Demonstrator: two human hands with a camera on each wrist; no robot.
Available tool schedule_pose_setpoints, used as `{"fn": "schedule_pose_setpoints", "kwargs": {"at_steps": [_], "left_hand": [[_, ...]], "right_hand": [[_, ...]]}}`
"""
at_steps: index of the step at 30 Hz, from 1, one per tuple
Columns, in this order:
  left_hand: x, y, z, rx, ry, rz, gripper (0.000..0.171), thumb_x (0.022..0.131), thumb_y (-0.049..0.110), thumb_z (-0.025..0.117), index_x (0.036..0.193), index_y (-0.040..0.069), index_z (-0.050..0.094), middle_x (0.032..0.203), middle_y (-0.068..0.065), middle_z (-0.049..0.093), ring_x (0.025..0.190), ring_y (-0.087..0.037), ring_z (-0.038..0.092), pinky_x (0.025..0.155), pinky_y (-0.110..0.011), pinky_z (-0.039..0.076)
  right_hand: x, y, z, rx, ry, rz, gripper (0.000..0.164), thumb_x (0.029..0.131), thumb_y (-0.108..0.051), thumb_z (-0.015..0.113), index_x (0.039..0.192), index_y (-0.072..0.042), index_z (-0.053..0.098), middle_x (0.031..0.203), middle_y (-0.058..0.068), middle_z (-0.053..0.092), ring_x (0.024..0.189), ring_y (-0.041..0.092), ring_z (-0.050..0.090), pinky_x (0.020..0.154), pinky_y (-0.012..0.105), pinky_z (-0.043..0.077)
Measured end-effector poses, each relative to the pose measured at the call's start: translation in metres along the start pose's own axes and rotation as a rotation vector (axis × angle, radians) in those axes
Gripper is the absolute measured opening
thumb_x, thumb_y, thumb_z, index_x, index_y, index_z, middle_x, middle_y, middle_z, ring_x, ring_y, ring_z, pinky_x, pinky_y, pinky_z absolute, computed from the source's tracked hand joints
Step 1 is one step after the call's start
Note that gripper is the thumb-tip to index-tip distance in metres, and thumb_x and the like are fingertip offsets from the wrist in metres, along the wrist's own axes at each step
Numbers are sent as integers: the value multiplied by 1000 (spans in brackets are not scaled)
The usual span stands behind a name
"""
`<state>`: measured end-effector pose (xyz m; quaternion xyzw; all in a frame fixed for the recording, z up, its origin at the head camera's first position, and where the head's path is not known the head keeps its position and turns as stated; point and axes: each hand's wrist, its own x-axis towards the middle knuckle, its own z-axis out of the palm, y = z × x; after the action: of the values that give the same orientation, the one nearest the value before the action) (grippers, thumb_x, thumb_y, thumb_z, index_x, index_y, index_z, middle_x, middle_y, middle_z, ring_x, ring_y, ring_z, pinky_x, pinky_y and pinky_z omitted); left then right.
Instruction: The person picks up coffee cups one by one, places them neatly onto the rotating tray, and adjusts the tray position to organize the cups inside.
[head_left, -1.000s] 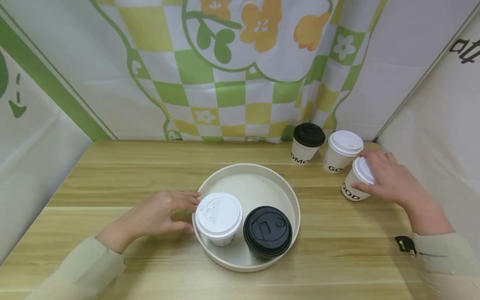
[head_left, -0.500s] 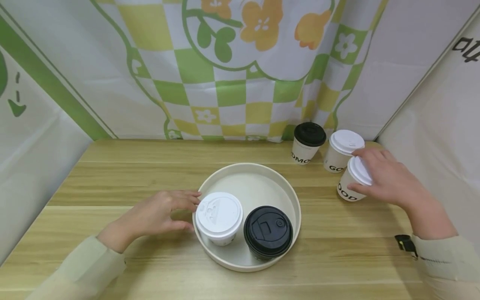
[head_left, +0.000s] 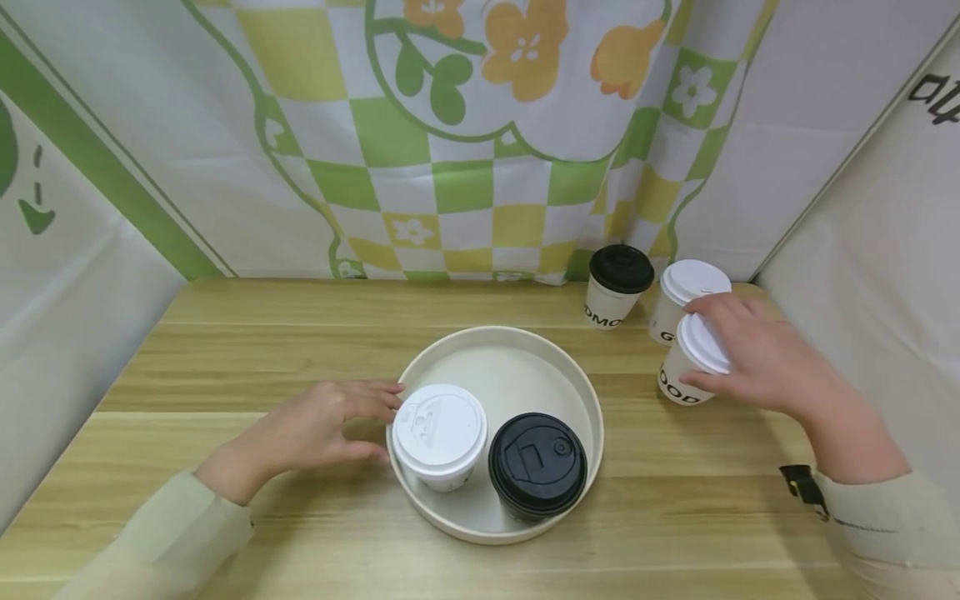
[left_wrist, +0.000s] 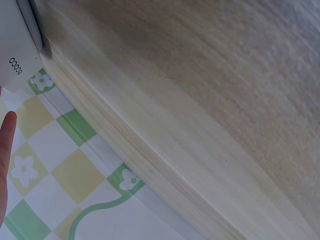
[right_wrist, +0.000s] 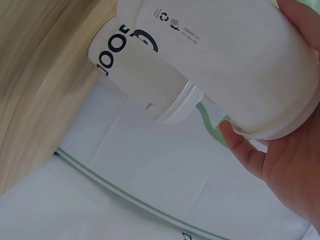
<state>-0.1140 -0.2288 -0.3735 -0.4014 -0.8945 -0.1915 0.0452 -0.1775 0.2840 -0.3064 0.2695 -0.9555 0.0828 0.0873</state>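
Observation:
My right hand grips a white-lidded paper coffee cup around its lid and side, near the table's right end. In the right wrist view this cup fills the upper right, with fingers and thumb around its lid end. Over on the left, my left hand touches the rim of a round cream tray, its fingers and thumb spread apart. The tray carries a white-lidded cup beside that hand and a black-lidded cup to its right. Only a finger of the left hand shows in the left wrist view.
Behind the held cup stand another white-lidded cup, partly covered by it, and a black-lidded cup. A checked floral cloth hangs along the back of the wooden table. Pale fabric walls rise on both sides.
My right hand has shifted left with the white-lidded cup, toward the tray, and the cup now overlaps the one behind it more. The left hand and the tray stay put.

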Motion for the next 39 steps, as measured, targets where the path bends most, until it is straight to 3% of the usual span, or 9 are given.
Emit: {"fn": "schedule_pose_setpoints", "kwargs": {"at_steps": [7,15,21,27,32,39], "left_hand": [[2,-1,-1,-19,-11,11,39,72,35,86,105,18,75,122,-3,72,121,-28,65,101,-49,55],[10,-9,-3,-57,-38,98,39,71,30,87,106,16,75,118,-5,74,119,-31,66,99,-49,57],[8,-6,-6,-43,-60,79,42,73,30,85,111,15,74,124,-6,71,123,-32,63,102,-49,54],[-3,1,-8,61,44,99,53,73,34,85,120,12,71,129,-10,68,122,-31,63,102,-49,55],[-11,7,-7,97,134,152,50,74,34,85,117,12,72,125,-9,70,116,-28,67,96,-46,58],[-13,12,3,113,161,180,43,76,42,82,107,14,75,116,-5,74,108,-23,71,93,-41,61]], "right_hand": [[3,-11,0,-5,-21,-4,78,71,-41,86,130,-5,51,131,16,56,115,41,49,90,61,50],[4,-16,6,-4,-22,-51,79,71,-42,86,131,-5,50,129,18,57,115,41,50,91,61,50],[5,-17,10,8,-39,-64,78,74,-45,84,133,-9,48,132,15,54,114,40,50,86,66,50],[7,-18,13,20,-30,-63,77,74,-43,85,132,-8,49,129,14,56,112,39,50,92,64,48],[8,-19,15,28,-29,-59,76,73,-42,86,130,-8,50,128,15,57,110,39,50,92,60,49],[5,-19,14,26,-30,-70,76,73,-41,85,131,-8,49,128,15,56,111,40,50,91,61,48]]}}
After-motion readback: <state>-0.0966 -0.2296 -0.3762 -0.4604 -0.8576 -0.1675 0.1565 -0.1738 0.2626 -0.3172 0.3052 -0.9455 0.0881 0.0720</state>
